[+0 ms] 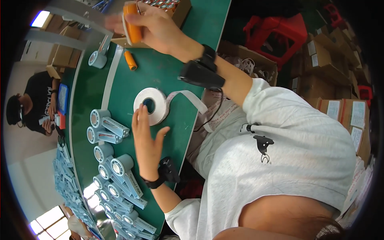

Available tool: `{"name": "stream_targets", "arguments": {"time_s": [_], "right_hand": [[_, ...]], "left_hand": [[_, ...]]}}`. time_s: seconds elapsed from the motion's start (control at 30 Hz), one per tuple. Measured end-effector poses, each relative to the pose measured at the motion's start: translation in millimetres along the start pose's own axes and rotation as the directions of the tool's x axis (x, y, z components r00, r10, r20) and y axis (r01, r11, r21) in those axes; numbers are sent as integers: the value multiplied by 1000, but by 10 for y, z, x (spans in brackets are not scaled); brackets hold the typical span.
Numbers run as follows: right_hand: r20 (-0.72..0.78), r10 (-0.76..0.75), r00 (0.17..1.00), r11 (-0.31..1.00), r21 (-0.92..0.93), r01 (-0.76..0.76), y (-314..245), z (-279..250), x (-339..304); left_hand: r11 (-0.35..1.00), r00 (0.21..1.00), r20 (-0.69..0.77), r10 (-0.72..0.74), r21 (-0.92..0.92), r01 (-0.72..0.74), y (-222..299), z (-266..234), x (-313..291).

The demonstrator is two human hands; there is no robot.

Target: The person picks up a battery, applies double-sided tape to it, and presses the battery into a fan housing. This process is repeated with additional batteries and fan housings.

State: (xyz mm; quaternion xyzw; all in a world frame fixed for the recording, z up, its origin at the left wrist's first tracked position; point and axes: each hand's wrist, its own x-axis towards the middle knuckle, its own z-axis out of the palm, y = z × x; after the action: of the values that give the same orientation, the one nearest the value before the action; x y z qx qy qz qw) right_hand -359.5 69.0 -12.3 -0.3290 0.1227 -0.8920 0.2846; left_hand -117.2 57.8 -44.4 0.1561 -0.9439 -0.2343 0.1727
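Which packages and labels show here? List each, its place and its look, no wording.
Label roll: white, round, on the green table, by the left hand.
Boxed items: pale blue, stacked left.
Cardboard cartons: brown, white labels, far right.
Orange cylinder: in the right hand.

Even, bright indoor light falls on the green table (160, 76), with daylight glare from windows beyond its far end. Its edges bow toward the black rim, and the right hand (154, 24) above it blurs slightly.
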Motion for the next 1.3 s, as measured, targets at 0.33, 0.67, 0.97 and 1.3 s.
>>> {"name": "stream_targets", "arguments": {"time_s": [0.33,0.67,0.97,1.3], "right_hand": [[382,307,872,822,-569,-40,-100,-213,-445],[422,689,589,555,-830,-53,-76,528,-788],[431,601,673,537,-842,60,83,618,-787],[646,460,609,547,-747,379,244,521,-1128]], "left_hand": [[851,874,209,-439,409,330,-401,-1113,-469],[901,930,-122,-347,233,367,-312,-811,-327],[951,999,46,23,308,-36,-368,-560,-410],[964,996,-87,34,267,-10,-360,-411,-375]]}}
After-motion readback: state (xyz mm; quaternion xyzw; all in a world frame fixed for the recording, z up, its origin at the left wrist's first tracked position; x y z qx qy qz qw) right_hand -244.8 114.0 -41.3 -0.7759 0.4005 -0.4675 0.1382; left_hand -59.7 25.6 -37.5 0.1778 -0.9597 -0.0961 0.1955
